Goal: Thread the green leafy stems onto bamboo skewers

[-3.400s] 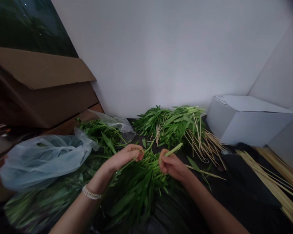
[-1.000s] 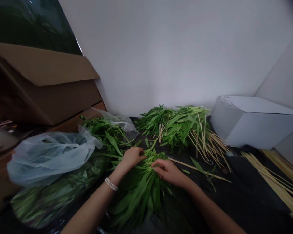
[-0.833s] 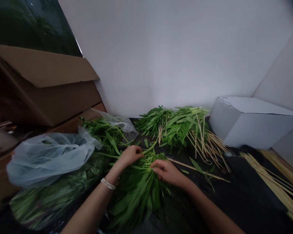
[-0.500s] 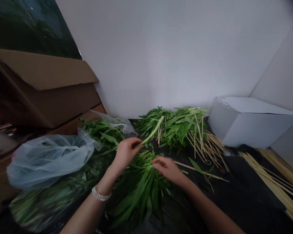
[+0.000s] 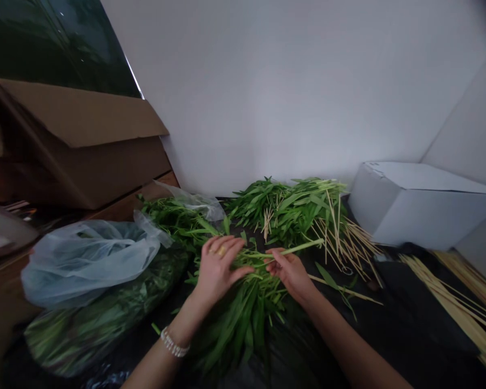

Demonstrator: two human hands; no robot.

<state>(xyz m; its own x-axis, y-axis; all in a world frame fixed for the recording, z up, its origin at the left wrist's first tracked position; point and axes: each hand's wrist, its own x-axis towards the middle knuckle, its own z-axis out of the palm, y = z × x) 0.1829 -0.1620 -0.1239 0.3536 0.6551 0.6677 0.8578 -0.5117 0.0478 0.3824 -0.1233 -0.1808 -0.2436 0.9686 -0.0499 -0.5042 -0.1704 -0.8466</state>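
My right hand [image 5: 289,272] pinches a long pale-green water spinach stalk [image 5: 303,247] between thumb and fingers; its thick end points to the right. Just left of it, my left hand [image 5: 219,265] hovers with thumb and fingers apart, close to the leafy part of the stalk. Two rings and a beaded bracelet are on that hand and wrist. Below both hands lies a pile of loose water spinach [image 5: 243,319], leaves toward me. Farther back, bundles of water spinach [image 5: 291,210] rest near the wall, with thin sticks [image 5: 342,240] beside and among them.
On the left are a clear plastic bag [image 5: 93,259], bagged greens [image 5: 101,329] and an open cardboard box [image 5: 105,151]. A white box [image 5: 421,205] stands at the right, with long pale strips [image 5: 449,302] in front. One loose leafy sprig [image 5: 336,286] lies right of my hands.
The stalk has passed from my left hand to my right and now points more to the right. My left hand has opened. The view has shifted slightly.
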